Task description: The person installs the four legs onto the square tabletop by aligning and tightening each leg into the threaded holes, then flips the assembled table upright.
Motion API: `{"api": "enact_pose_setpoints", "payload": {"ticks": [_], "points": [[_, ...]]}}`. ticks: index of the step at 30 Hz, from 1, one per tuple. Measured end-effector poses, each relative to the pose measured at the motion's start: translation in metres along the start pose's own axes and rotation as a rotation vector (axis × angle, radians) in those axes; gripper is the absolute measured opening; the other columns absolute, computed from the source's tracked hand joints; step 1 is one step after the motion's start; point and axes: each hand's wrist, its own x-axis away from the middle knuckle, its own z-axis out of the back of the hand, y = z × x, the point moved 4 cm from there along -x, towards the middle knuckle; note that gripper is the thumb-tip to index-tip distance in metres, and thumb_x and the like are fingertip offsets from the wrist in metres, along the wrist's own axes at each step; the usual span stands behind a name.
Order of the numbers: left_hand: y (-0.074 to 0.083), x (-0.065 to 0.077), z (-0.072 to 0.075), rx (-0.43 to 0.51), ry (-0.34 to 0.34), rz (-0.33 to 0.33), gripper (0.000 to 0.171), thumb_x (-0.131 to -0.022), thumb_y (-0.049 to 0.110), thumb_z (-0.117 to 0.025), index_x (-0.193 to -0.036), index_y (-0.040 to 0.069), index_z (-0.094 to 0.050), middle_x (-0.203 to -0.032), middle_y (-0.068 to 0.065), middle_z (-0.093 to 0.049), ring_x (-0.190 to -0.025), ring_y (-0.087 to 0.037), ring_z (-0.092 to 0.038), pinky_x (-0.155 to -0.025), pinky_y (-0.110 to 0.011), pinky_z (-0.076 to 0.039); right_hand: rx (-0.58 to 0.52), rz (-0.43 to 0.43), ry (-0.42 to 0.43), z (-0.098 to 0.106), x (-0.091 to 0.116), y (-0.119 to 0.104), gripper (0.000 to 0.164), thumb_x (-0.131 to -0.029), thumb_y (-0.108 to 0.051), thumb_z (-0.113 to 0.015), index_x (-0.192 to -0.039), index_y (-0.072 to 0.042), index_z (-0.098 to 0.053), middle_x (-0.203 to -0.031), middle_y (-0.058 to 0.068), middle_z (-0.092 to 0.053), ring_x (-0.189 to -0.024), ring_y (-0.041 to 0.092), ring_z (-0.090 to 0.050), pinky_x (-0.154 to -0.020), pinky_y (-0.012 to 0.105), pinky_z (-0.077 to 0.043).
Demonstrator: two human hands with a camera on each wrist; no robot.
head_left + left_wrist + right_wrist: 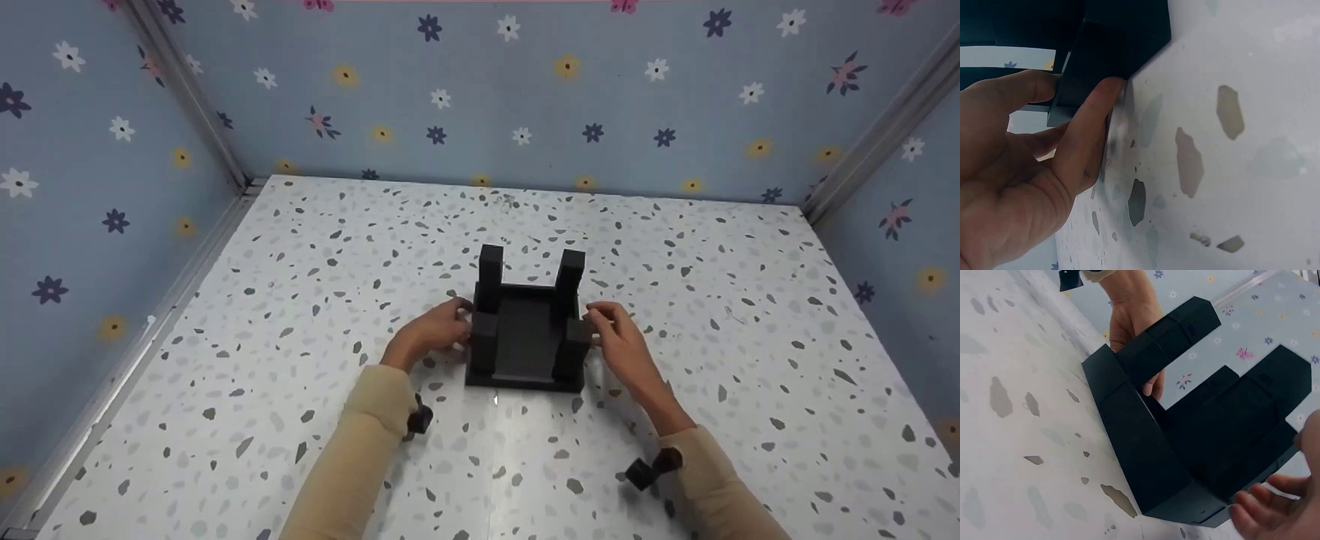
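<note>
A black square base with a raised rim [525,384] and upright corner posts [491,277], like a small upturned table, rests on the speckled tabletop. At its left side is my left hand [439,328]; in the left wrist view, fingertips [1107,90] touch the lower edge of the black base [1106,53]. My right hand [619,341] is at the opposite side, its bent fingers [1258,509] right by the base's wall in the right wrist view. Neither hand curls round a post. The black piece [1134,444] hides part of the left hand [1129,323] there.
The white speckled tabletop [315,315] spreads around the black piece. Blue flower-patterned panels [480,97] stand at the back and both sides, with metal rails [199,97] at the corners. Small black devices [420,418] are strapped at both wrists, over tan sleeves [352,442].
</note>
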Motion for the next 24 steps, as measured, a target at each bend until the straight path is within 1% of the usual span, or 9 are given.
{"api": "enact_pose_setpoints", "payload": {"ticks": [3, 5, 8, 10, 14, 17, 21, 24], "points": [[0.002, 0.000, 0.000, 0.000, -0.004, -0.012, 0.058, -0.092, 0.020, -0.057, -0.145, 0.013, -0.035, -0.110, -0.010, -0.065, -0.095, -0.022, -0.066, -0.073, -0.037, -0.055, 0.019, -0.100, -0.013, 0.000, -0.007, 0.010, 0.047, -0.102, -0.040, -0.041, -0.134, -0.007, -0.045, -0.130, 0.012, -0.052, -0.114, 0.025, -0.054, -0.097, 0.039, -0.047], [0.002, 0.001, 0.000, -0.001, -0.005, -0.019, 0.060, -0.092, 0.020, -0.058, -0.147, 0.013, -0.034, -0.111, -0.011, -0.065, -0.096, -0.023, -0.066, -0.074, -0.037, -0.055, 0.011, -0.126, -0.028, -0.002, -0.011, 0.015, 0.046, -0.102, -0.036, -0.042, -0.135, -0.005, -0.045, -0.131, 0.014, -0.051, -0.115, 0.026, -0.053, -0.097, 0.039, -0.047], [0.002, 0.001, 0.000, 0.011, -0.008, -0.040, 0.062, -0.091, 0.018, -0.058, -0.148, 0.012, -0.033, -0.115, -0.011, -0.063, -0.098, -0.022, -0.066, -0.079, -0.035, -0.056, 0.010, -0.135, -0.050, -0.005, -0.015, 0.020, 0.043, -0.102, -0.030, -0.043, -0.135, -0.002, -0.045, -0.133, 0.016, -0.050, -0.117, 0.027, -0.053, -0.097, 0.038, -0.048], [0.001, 0.001, 0.000, 0.012, -0.009, -0.044, 0.063, -0.091, 0.019, -0.059, -0.148, 0.012, -0.033, -0.116, -0.010, -0.063, -0.098, -0.022, -0.066, -0.080, -0.035, -0.056, 0.039, -0.133, -0.064, -0.007, -0.016, 0.021, 0.044, -0.101, -0.029, -0.044, -0.134, -0.001, -0.046, -0.133, 0.017, -0.051, -0.118, 0.027, -0.053, -0.098, 0.039, -0.048], [-0.001, 0.001, 0.001, 0.013, -0.010, -0.050, 0.062, -0.092, 0.021, -0.059, -0.148, 0.014, -0.034, -0.116, -0.010, -0.064, -0.097, -0.022, -0.066, -0.079, -0.035, -0.055, 0.134, -0.114, -0.076, -0.009, -0.018, 0.019, 0.046, -0.098, -0.033, -0.050, -0.132, -0.002, -0.052, -0.130, 0.017, -0.057, -0.118, 0.027, -0.054, -0.100, 0.041, -0.045], [-0.002, 0.002, 0.001, 0.005, -0.005, -0.039, 0.060, -0.093, 0.022, -0.059, -0.148, 0.016, -0.035, -0.115, -0.009, -0.064, -0.097, -0.021, -0.066, -0.076, -0.036, -0.054, 0.158, -0.102, -0.092, -0.011, -0.019, 0.015, 0.047, -0.095, -0.032, -0.054, -0.131, -0.001, -0.054, -0.129, 0.018, -0.058, -0.119, 0.028, -0.053, -0.103, 0.042, -0.042], [-0.001, 0.002, 0.000, -0.046, 0.000, -0.031, 0.060, -0.093, 0.023, -0.057, -0.148, 0.018, -0.035, -0.115, -0.008, -0.065, -0.097, -0.021, -0.066, -0.076, -0.036, -0.054, 0.127, -0.129, -0.096, -0.012, -0.019, 0.012, 0.047, -0.094, -0.028, -0.055, -0.131, 0.000, -0.053, -0.131, 0.019, -0.057, -0.122, 0.029, -0.051, -0.106, 0.043, -0.039], [0.001, 0.002, -0.001, -0.088, 0.005, -0.039, 0.060, -0.093, 0.021, -0.055, -0.149, 0.019, -0.035, -0.116, -0.008, -0.065, -0.097, -0.021, -0.066, -0.075, -0.037, -0.054, 0.094, -0.150, -0.088, -0.012, -0.018, 0.012, 0.046, -0.093, -0.027, -0.054, -0.131, 0.000, -0.054, -0.132, 0.020, -0.056, -0.122, 0.030, -0.050, -0.107, 0.043, -0.039]]}}
